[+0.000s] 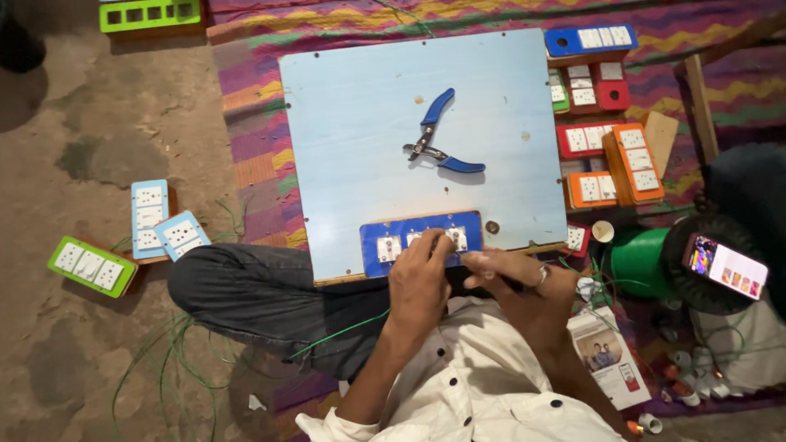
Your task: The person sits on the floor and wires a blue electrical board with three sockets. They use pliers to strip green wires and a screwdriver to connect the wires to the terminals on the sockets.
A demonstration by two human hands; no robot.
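A blue rectangular switch plate [422, 241] is laid at the near edge of a pale blue board [360, 123], its long axis running left to right, white sockets facing up. It is pressed by the curled fingers of the left hand [419, 278]. The right hand [516, 282] is laid just beside it, narrowly closed; whether anything is gripped cannot be told. Blue-handled pliers [438, 137] are seen mid-board, handles splayed.

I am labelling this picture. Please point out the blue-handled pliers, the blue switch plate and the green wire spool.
blue-handled pliers [436, 139]: head view, on the pivot.
blue switch plate [372, 233]: head view, on its bare upper left part.
green wire spool [639, 260]: head view, on the wound green side.
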